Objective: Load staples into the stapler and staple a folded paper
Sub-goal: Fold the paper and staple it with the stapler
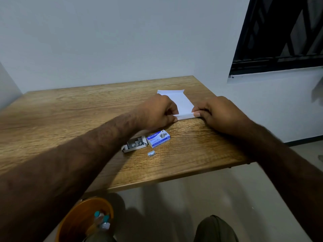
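from where i stand, the first thing that could go wrong is down on the left: the open staple tray (134,145) sits right under the left forearm, with the blue staple box (158,138) touching its right end, and i think a small drag of that arm could knock the tray and spill the staples on the wooden table (70,109). a loose strip of staples (151,153) lies just in front of the box, near the table's front edge, and it looks easy to brush onto the floor. i cannot see the stapler anywhere, so i cannot say if it has staples in it. next, the left hand (157,110) is curled with knuckles up, its thumb and fingers closed on the left end of the near fold of the paper (181,105), pressing it to the table. the paper lies toward the back right part of the table, its far end flat and its near edge rolled over. if one hand pushes harder than the other, i think the fold could go crooked. the right hand (218,114) is curled the same way, thumb flat along the fold and fingers tucked, pinching the right end. both arms reach out long and low over the table.
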`<state>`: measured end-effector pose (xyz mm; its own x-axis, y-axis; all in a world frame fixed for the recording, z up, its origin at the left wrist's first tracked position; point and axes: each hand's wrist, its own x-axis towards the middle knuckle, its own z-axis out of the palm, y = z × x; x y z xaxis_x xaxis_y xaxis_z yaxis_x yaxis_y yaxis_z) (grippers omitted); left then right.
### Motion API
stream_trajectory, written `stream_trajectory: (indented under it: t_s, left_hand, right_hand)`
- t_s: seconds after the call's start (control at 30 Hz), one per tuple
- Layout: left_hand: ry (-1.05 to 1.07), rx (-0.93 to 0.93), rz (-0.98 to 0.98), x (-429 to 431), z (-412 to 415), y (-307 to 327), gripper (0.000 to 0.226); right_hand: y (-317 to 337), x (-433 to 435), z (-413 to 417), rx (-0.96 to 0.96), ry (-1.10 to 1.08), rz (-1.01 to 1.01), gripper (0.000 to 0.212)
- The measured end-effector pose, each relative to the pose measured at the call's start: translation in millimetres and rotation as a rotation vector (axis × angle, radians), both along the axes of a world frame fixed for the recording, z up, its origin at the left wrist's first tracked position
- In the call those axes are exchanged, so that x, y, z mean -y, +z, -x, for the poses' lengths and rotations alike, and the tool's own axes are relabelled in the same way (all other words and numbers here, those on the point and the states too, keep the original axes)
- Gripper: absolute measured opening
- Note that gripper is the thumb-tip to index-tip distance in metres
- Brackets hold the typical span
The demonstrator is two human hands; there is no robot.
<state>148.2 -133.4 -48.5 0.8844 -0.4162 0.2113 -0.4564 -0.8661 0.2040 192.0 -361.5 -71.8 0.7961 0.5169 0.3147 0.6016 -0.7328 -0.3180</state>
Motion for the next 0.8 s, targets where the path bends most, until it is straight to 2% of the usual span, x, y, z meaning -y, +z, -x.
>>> stream_trajectory:
  t_s: [0.1,0.23,0.4,0.5,0.6,0.73,0.8]
  left_hand:
    - [0.011,0.023,0.070,-1.2,1.8,-4.5,0.009]
    - [0.019,0.037,0.101,2.1,2.9,-6.2,0.012]
    - [0.035,0.057,0.033,7.3,2.4,-5.1,0.045]
    - [0.000,0.100,-0.060,7.6,2.5,-5.4,0.051]
    - [-0.014,0.114,-0.053,5.8,1.4,-6.8,0.043]
    - [-0.003,0.073,-0.058,-5.1,-0.7,-2.8,0.013]
    - [-0.006,0.049,-0.042,-10.8,0.1,-2.0,0.013]
  right_hand:
    - [-0.3,-0.7,3.1,0.026,0.014,0.023,0.016]
    - [-2.6,-11.0,10.5,0.189,0.036,0.053,0.016]
    - [-1.2,-27.8,12.2,0.221,0.042,0.129,0.016]
    - [1.4,-30.9,12.4,0.209,0.035,0.130,0.013]
    - [4.7,-32.9,14.4,0.162,0.037,0.129,0.012]
    - [10.8,-27.5,13.9,0.002,-0.006,0.081,0.013]
    - [12.4,-24.9,13.8,-0.033,-0.025,0.049,0.017]
